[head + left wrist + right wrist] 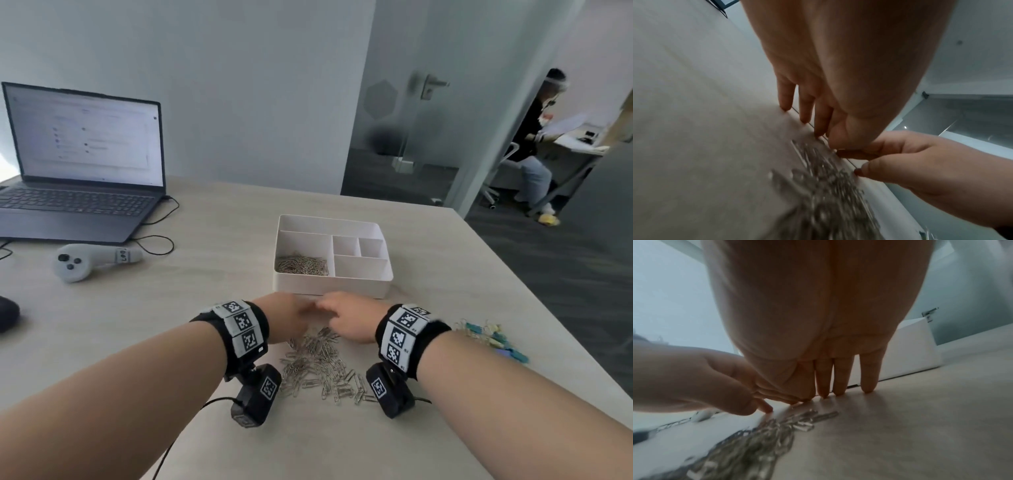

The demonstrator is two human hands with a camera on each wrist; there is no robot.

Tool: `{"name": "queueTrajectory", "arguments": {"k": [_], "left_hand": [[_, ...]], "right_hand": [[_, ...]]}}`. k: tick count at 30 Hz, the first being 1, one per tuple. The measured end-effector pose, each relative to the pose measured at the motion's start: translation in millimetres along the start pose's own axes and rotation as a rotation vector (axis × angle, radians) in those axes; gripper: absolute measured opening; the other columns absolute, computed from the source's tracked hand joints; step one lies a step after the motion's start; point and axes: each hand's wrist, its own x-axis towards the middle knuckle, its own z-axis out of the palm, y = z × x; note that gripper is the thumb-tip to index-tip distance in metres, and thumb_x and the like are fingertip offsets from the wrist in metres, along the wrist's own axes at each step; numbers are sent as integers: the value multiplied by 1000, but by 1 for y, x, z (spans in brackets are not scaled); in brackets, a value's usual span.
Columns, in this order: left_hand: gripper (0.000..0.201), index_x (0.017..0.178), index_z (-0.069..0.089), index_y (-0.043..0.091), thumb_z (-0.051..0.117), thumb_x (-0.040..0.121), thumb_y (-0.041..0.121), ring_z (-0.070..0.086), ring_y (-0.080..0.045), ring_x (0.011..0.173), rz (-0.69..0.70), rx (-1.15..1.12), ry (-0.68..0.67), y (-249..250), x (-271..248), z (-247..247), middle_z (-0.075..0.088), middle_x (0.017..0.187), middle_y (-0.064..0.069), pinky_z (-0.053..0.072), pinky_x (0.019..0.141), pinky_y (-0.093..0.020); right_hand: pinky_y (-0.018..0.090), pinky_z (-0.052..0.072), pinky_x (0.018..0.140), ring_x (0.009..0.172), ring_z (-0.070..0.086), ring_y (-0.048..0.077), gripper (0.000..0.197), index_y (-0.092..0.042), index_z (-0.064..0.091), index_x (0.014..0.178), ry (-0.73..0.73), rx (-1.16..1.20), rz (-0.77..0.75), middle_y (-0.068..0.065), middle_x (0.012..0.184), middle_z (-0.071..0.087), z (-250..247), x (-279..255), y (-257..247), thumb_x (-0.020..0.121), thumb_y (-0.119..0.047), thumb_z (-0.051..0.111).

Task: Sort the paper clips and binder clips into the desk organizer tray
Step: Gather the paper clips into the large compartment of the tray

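A white organizer tray stands mid-table, with paper clips lying in its large left compartment; its other compartments look bare. A loose pile of silver paper clips lies nearer me. My left hand and right hand meet at the pile's far edge, just in front of the tray. Both have straight fingers with the tips on the table: left fingers, right fingers. Neither holds anything I can see. Coloured binder clips lie in a heap to the right of my right wrist.
An open laptop sits at the back left, with a grey controller and cables in front of it. A black mouse is at the left edge. The table's right edge runs close to the binder clips. A person sits beyond the glass door.
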Motion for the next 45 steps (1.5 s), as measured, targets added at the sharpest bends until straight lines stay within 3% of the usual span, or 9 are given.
{"name": "queueTrajectory", "arguments": {"k": [7, 13, 17, 23, 27, 32, 38, 41, 45], "left_hand": [[51, 137, 52, 27, 43, 87, 20, 56, -25, 122, 46, 85, -22, 16, -26, 17, 59, 135, 0, 44, 106, -41], [56, 136, 50, 45, 52, 80, 44, 58, -15, 119, 69, 33, 14, 14, -44, 31, 63, 130, 14, 46, 101, -33], [68, 138, 52, 41, 74, 74, 54, 55, -11, 121, 36, -26, 40, 5, -52, 25, 59, 132, 17, 44, 103, -30], [116, 153, 29, 31, 83, 56, 65, 39, -22, 134, -136, 127, -50, -18, -61, 17, 35, 147, 5, 38, 112, -40], [99, 146, 43, 29, 86, 60, 56, 53, -20, 116, -153, 92, -37, -13, -60, 20, 46, 127, 4, 47, 102, -35], [73, 130, 60, 31, 85, 64, 49, 56, -20, 108, -128, 44, 3, 3, -54, 25, 50, 114, 5, 50, 96, -34], [99, 145, 44, 30, 87, 59, 54, 56, -21, 114, -121, 3, -17, 14, -52, 25, 48, 130, 3, 50, 100, -37], [83, 136, 53, 33, 86, 62, 49, 58, -20, 108, -92, 6, 15, 23, -49, 27, 50, 122, 3, 51, 97, -38], [57, 124, 62, 33, 80, 71, 43, 61, -20, 104, -70, 14, 54, 30, -46, 30, 56, 115, 1, 51, 90, -32]], "right_hand": [[31, 32, 116, 137, 45, 18, 51, -20, 57, 141, 3, -6, -91, -2, 150, 51, 12, -32, 5, 92, -6, 47], [22, 29, 116, 134, 49, 11, 46, -19, 64, 134, 36, 119, -151, -4, 144, 57, 28, -58, 6, 93, -4, 50], [21, 34, 110, 128, 51, 9, 43, -25, 61, 136, 127, 139, -137, -7, 140, 57, 26, -72, 8, 93, -26, 64], [37, 35, 114, 138, 38, 22, 114, -31, 23, 157, -44, -25, 125, -1, 150, 28, 22, -84, 22, 65, -60, 84], [38, 44, 106, 126, 51, 25, 106, -27, 29, 155, -81, -16, 191, 4, 144, 37, 25, -81, 16, 68, -52, 85], [33, 60, 72, 94, 68, 25, 97, -23, 39, 152, -16, 57, 176, 5, 134, 47, 30, -70, -3, 70, -44, 86], [37, 61, 78, 99, 66, 22, 97, -31, 44, 145, -42, 106, 145, 0, 129, 45, 31, -67, -16, 62, -53, 88], [37, 54, 90, 108, 58, 21, 89, -32, 48, 140, -21, 50, 128, 0, 127, 46, 34, -65, -22, 63, -53, 87], [34, 53, 85, 102, 59, 24, 67, -26, 54, 132, 14, 53, 114, 3, 118, 50, 34, -59, -26, 72, -40, 82]]}}
